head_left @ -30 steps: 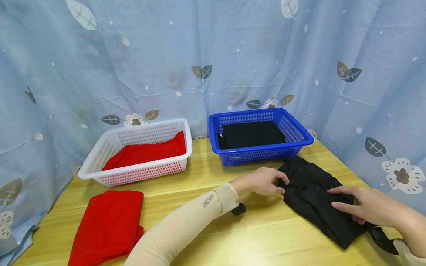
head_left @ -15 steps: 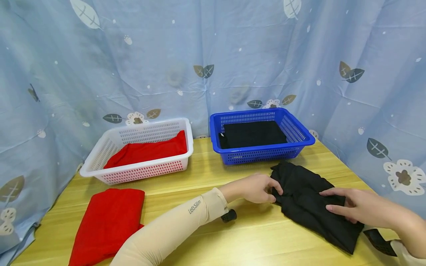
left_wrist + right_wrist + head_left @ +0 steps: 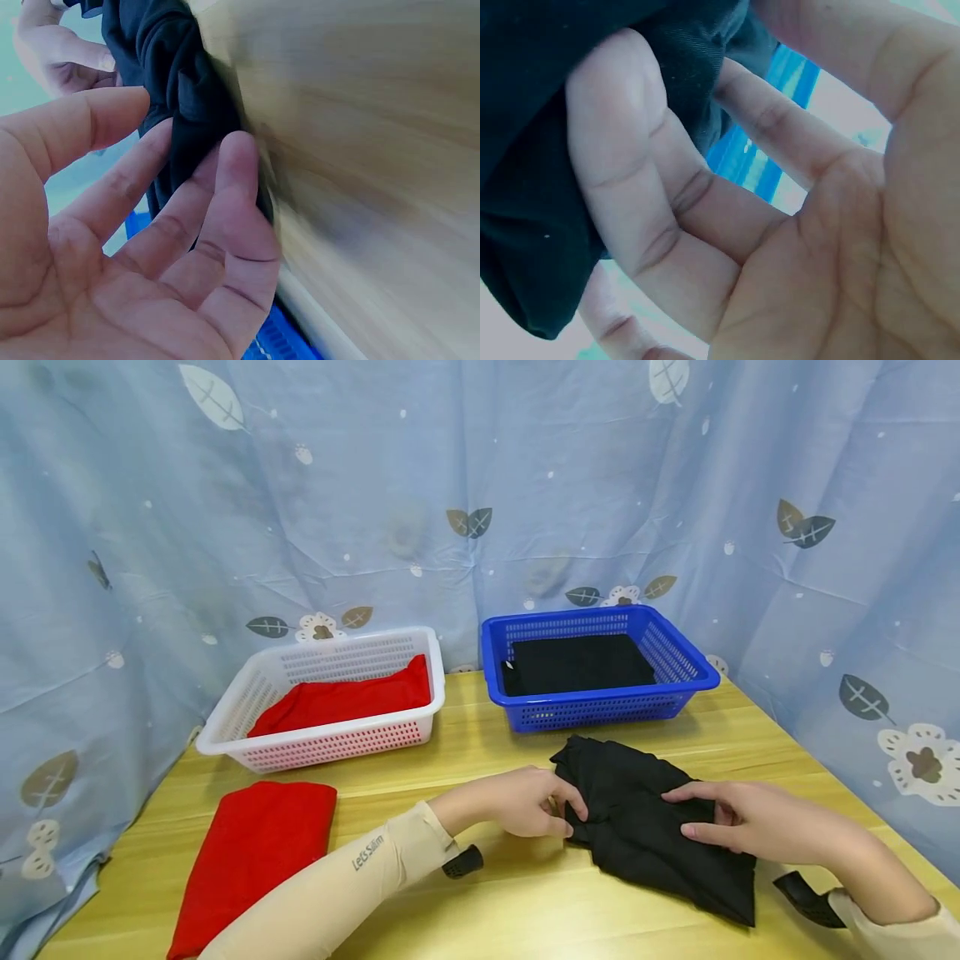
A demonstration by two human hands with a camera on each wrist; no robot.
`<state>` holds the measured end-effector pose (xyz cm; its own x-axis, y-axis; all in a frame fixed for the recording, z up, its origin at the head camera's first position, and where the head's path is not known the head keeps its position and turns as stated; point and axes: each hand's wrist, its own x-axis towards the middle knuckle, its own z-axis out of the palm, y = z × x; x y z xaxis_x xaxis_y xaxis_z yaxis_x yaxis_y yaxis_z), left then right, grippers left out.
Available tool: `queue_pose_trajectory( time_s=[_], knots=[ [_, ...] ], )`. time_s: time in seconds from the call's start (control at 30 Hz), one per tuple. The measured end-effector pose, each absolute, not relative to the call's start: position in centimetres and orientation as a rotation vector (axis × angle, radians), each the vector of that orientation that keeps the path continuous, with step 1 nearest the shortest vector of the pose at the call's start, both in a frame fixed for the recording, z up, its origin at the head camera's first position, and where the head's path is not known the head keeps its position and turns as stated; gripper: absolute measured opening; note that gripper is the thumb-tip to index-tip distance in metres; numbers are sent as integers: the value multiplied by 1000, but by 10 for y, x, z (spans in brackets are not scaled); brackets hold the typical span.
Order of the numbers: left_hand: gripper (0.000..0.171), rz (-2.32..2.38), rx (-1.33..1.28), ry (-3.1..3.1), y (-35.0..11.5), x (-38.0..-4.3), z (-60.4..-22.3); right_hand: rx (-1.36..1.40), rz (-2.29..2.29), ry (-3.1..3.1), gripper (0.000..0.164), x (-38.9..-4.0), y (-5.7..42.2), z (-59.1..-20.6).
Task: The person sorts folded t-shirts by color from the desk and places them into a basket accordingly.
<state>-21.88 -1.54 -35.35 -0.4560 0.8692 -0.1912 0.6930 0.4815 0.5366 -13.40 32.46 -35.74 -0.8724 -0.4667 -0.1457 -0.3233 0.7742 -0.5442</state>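
A bundled black garment (image 3: 645,822) lies on the wooden table in front of the blue basket. At its left end my left hand (image 3: 528,802) pinches the edge, fingers curled in under the cloth as the left wrist view shows (image 3: 172,247). My right hand (image 3: 757,822) grips the right end, thumb and index finger over the top. The right wrist view has its other fingers (image 3: 619,112) tucked against the dark fabric. A folded red garment (image 3: 262,852) lies at the left, partly hidden behind my left sleeve.
A white basket (image 3: 337,739) with red cloth inside stands at the back left. The blue basket (image 3: 600,693) at the back right holds folded black cloth (image 3: 581,662). Behind both hangs a light blue patterned curtain (image 3: 405,485). The wooden table's (image 3: 480,735) right edge runs beyond my right hand.
Both hands have moved left and slightly toward me, carrying the black garment with them, away from the blue basket. The baskets and red garment stay put; the head view has shifted slightly.
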Motion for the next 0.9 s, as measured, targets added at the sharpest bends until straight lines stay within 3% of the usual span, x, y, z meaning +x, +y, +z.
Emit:
queue_pose_trajectory(
  time_s=[0.3,0.53,0.8,0.9],
  knots=[
    [26,595,1188,2262,-52,-210,-351,-725,-793,2648,50,-144,300,-355],
    [18,688,1067,2238,-76,-216,-344,-769,-924,2595,58,-142,315,-353],
    [62,939,905,2165,-88,-234,-343,-570,-921,2665,77,-129,344,-359],
    [70,974,888,2152,-83,-241,-344,-529,-966,2565,79,-130,350,-361]
  ],
)
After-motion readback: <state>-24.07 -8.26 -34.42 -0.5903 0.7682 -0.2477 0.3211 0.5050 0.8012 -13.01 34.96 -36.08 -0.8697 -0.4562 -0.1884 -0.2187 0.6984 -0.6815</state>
